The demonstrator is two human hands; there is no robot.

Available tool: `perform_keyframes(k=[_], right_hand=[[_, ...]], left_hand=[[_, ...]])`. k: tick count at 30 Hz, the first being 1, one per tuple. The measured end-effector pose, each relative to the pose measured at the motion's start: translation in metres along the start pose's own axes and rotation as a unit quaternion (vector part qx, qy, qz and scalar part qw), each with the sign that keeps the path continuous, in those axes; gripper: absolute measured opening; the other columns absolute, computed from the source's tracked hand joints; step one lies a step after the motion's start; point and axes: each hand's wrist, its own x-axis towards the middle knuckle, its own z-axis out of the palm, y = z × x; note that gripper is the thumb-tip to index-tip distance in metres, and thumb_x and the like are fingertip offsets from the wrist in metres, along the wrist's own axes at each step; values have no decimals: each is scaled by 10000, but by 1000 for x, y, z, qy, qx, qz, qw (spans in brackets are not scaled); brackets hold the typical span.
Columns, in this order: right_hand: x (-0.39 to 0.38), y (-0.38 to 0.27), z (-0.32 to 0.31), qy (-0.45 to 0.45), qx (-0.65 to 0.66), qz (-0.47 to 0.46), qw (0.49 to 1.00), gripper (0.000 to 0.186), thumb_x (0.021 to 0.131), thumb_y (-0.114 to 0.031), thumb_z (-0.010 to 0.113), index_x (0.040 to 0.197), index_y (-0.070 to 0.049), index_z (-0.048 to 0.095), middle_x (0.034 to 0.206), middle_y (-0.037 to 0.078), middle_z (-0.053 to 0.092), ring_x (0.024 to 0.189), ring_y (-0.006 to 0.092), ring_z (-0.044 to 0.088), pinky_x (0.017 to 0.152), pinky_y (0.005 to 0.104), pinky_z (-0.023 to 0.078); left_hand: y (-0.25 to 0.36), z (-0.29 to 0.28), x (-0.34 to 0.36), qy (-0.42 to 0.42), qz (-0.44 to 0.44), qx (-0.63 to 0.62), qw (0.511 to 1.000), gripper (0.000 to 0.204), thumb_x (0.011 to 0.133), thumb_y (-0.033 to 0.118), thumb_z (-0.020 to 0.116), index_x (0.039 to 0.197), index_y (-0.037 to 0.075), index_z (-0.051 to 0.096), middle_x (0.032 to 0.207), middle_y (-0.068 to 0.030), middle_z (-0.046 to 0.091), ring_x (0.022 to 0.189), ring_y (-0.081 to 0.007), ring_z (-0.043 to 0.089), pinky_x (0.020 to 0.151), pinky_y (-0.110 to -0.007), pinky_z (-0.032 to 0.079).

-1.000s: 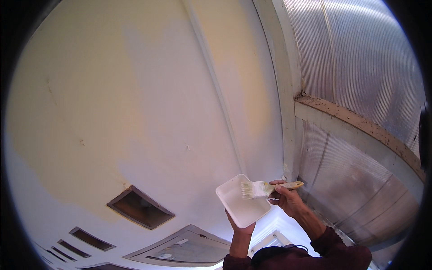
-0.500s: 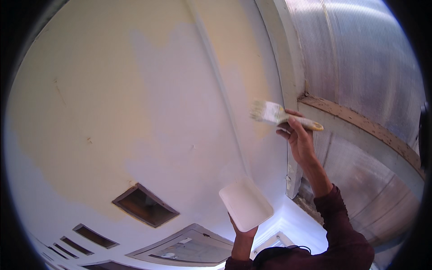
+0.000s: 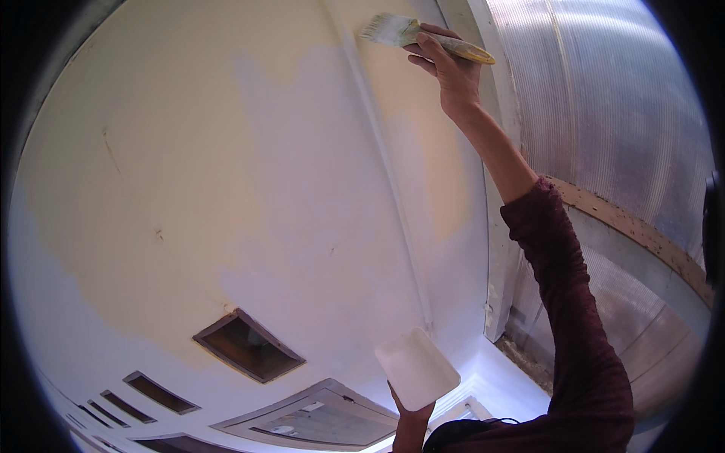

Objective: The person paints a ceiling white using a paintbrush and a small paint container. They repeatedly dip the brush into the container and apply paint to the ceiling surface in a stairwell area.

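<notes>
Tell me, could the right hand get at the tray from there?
Probably not without coming down: the right hand holds the brush up high, while the left hand holds the tray well below. Nothing seems to block the way.

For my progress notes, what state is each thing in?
Wall: patchy, pale yellow and whitish.
Brush: held, bristles pointing left, wall contact unclear.
Right hand: raised, gripping the brush.
Tray: uncovered, contents unclear.
Left hand: holding the tray.
Right sleeve: pushed up, bunched.
Brown-framed opening: dark inside.
Grey-framed window: unclear whether open.
</notes>
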Motion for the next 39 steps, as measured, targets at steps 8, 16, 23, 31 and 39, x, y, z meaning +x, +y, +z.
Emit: perform_keyframes(k=[8,16,23,31,39], right_hand=[[-24,14,-5,-29,-57,-4,998,373,929,-157,722,1230,36,612,1135,163,678,1026,238,709,889,340,603],[-70,20,-20,-19,-98,6,995,331,946,-143,702,1217,29,620,1123,142,682,990,227,718,875,324,605],[-119,31,-39,-4,-137,13,990,290,943,-110,709,1187,30,638,1064,126,702,965,179,715,826,274,601],[-181,33,-62,15,-163,43,986,267,944,-99,707,1180,12,647,1035,113,702,902,145,703,818,267,596],[-222,13,-92,3,-208,117,971,267,930,-97,718,1148,41,649,1003,128,714,881,144,715,725,256,600]], left_hand=[[5,-21,-5,-16,54,110,992,478,1055,360,449,1465,118,416,1410,-91,526,1288,-282,541,1068,-491,473],[1,-39,-8,49,109,358,926,530,1035,482,445,1440,140,449,1370,-66,566,1239,-277,580,999,-487,520],[4,-45,-12,52,34,78,995,522,1029,493,443,1429,159,469,1362,-49,586,1254,-280,570,1036,-502,490],[5,-40,-12,93,-2,-16,996,507,1027,488,442,1414,164,488,1348,-39,597,1243,-265,575,1039,-488,488],[2,-37,-8,112,39,179,977,441,1030,397,478,1354,100,513,1284,-57,615,1177,-243,604,985,-433,519]])
